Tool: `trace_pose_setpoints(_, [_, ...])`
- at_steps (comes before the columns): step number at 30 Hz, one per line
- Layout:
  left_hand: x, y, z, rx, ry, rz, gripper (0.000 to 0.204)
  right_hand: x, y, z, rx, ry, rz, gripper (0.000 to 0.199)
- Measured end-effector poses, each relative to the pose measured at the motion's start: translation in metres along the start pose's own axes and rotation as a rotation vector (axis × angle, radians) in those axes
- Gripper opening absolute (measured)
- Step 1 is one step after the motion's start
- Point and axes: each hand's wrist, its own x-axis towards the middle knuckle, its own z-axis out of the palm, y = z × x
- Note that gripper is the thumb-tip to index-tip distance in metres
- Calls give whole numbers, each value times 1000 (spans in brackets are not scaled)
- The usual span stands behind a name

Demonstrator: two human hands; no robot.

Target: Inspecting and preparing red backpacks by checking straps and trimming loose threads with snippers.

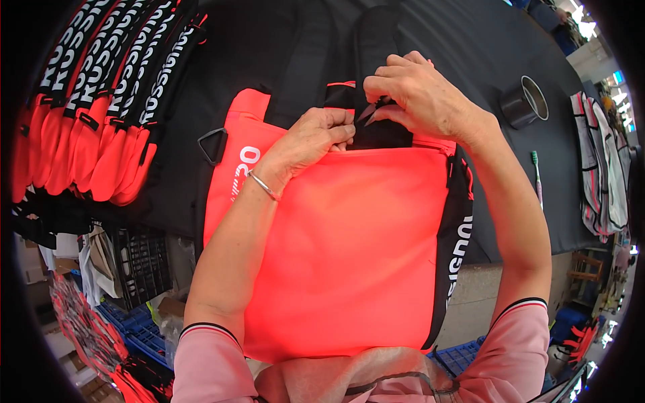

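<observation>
A bright red-orange bag [349, 248] with a black side panel lies in front of me, its near end against my body. My left hand [312, 138], with a bracelet at the wrist, is closed at the bag's far edge, fingertips pinching fabric beside a short black and red strap piece [340, 95]. Just to its right, my right hand [423, 94] is closed around small thread snips [369, 114]. Their blades stick out apart toward the left fingertips. What lies right between the blades is too small to tell. Black padded straps [376, 47] stretch away beyond the hands.
Stacked red and black fabric pieces [101, 127] lie at the left on the black-covered table [463, 40]. A dark metal cup [525, 103], a toothbrush [537, 176] and grey-white pieces with red trim [600, 168] are at the right. Below the table sit crates, including a blue crate [138, 329].
</observation>
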Motion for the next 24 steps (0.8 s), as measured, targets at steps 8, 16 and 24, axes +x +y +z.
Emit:
trace_pose_setpoints(8, [1, 2, -1, -32, -16, -16, 14, 5, 19, 10, 328, -137, 151, 20])
trace_pose_setpoints(16, [-2, 0, 0, -9, -12, 44, 15, -10, 3, 9, 1388, -248, 246, 15])
trace_pose_setpoints(24, [0, 1, 0, -92, 58, -24, 29, -45, -26, 28, 723, 479, 702, 20])
